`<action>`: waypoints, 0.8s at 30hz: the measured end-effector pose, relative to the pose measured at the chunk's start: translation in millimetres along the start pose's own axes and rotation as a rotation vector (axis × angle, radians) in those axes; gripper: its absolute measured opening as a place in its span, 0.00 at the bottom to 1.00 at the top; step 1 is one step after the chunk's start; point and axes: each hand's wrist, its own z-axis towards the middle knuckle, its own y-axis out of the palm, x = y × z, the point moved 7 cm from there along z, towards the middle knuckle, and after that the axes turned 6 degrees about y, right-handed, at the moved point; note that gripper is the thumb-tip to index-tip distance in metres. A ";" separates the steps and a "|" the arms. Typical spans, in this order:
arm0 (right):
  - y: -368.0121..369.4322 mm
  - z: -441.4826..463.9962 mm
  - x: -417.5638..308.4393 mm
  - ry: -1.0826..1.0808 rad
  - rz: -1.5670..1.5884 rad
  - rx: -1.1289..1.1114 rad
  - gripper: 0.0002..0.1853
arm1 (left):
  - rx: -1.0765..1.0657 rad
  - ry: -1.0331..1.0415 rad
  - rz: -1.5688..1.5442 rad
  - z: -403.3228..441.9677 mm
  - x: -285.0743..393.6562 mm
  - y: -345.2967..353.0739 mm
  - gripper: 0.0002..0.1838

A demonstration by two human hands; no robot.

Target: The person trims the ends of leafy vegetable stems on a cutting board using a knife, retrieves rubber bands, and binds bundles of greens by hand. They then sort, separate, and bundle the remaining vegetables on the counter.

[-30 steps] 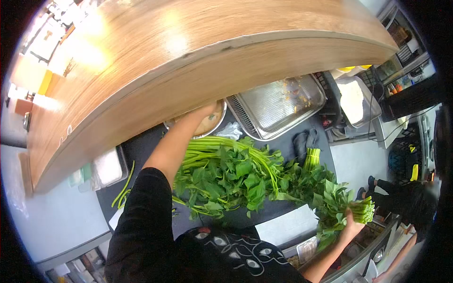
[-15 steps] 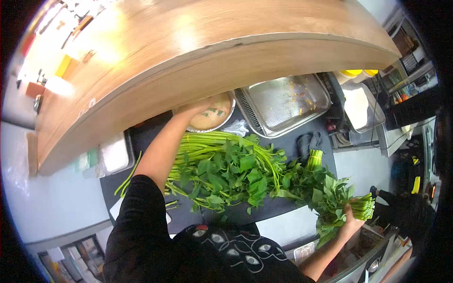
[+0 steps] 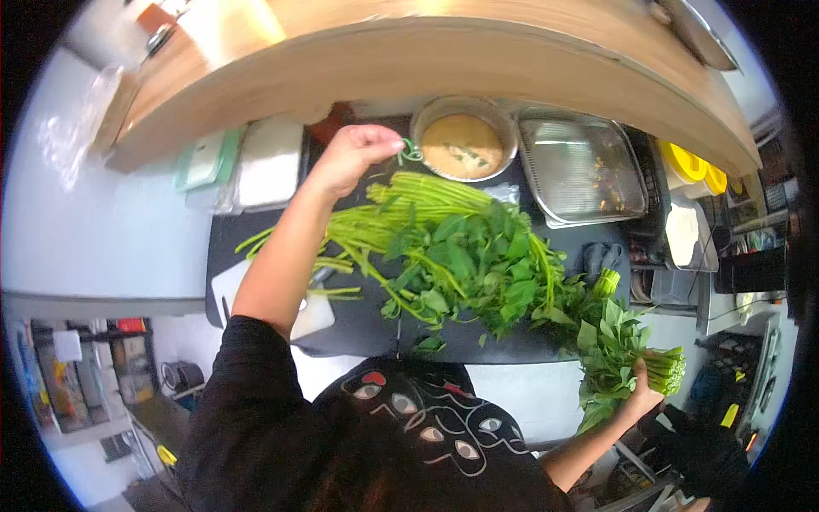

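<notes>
Left hand: up over the far left part of the dark counter, thumb and fingertips pinched narrow on a thin green tie. Tie hangs in a small loop, just left of the metal bowl. Its long axis: can't tell, too small and curled.

Right hand: closed around a bunch of leafy greens, out at the counter's near right corner. Long axis runs roughly across the view, left to right. Cut stem ends point right, leaves point left and spill down toward the near side.

Loose pile of greens lies flat along the middle of the counter. Long axis mostly left-right, bare stems to the left, leaves right and drooping to the near side. Small bunch at the pile's right end, cut ends facing the far side, leaves toward the near side.

Bowl has brownish contents with green bits, behind the pile. Clear plastic bag between pile and bowl/tray. Metal tray right of the bowl, orange scraps in it. White board at the near left, partly under the left forearm. Person in dark clothes at lower right, apart from both hands.
</notes>
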 end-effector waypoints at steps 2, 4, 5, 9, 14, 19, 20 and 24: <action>3.8 -17.5 -9.9 0.010 0.001 -0.031 0.13 | 0.002 0.023 -0.048 -50.7 13.7 -31.1 0.07; 10.3 -33.6 -18.6 0.014 0.002 -0.100 0.13 | 0.052 0.020 -0.009 -107.2 23.5 -64.8 0.07; 15.3 -42.8 -25.2 0.014 0.005 -0.132 0.14 | 0.077 0.000 0.034 -137.5 28.2 -81.0 0.07; 41.3 -83.7 -49.5 -0.050 -0.099 -0.287 0.16 | 0.179 -0.154 0.191 -251.6 19.7 -145.4 0.06; 96.1 -160.1 -103.9 0.003 -0.054 -0.473 0.18 | 0.286 -0.275 0.443 -372.7 -0.9 -207.5 0.06; 141.1 -223.1 -128.3 -0.040 -0.049 -0.656 0.17 | 0.402 -0.442 0.612 -462.1 -51.8 -228.7 0.06; 146.3 -231.5 -130.2 -0.044 -0.037 -0.649 0.19 | 0.402 -0.486 0.651 -473.4 -63.6 -229.3 0.06; 164.9 -249.7 -149.4 -0.052 -0.123 -0.769 0.20 | 0.423 -0.539 0.837 -501.0 -92.2 -228.7 0.05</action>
